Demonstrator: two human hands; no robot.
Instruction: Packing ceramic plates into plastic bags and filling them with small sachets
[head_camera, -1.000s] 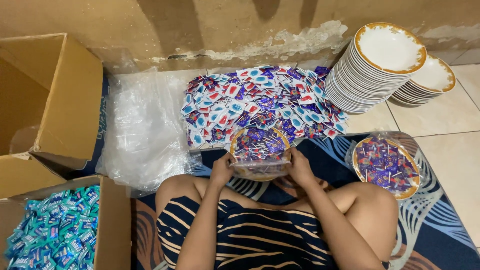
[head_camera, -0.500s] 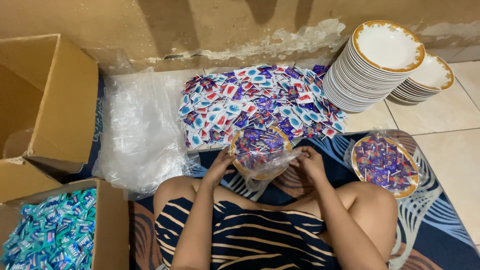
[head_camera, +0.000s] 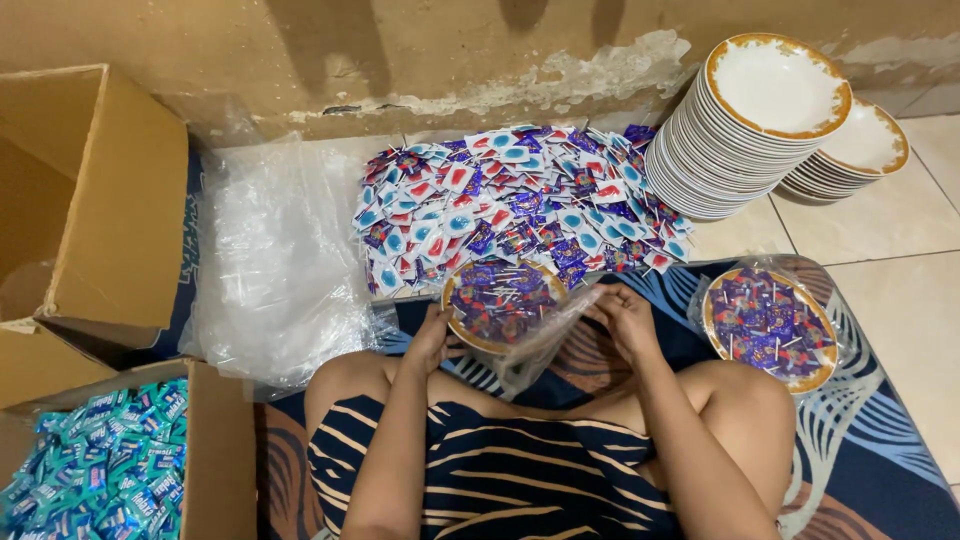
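Two hands hold one candy plate (head_camera: 503, 303); one wrapped plate (head_camera: 768, 326) alongside

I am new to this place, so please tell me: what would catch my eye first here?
First the heap of small red, blue and purple wrapped sweets on the floor by the wall. Right of it stands a tall stack of white, gold-rimmed plates. In the middle, both hands hold a sweet-filled plate in clear plastic.

1. We lose the empty cardboard box (head_camera: 95, 200) past the frame's left edge.
2. The box of teal packets (head_camera: 110, 470) is cut off at lower left.
3. The second plate stack (head_camera: 850, 155), upper right, sits half hidden behind the taller stack (head_camera: 750, 130).
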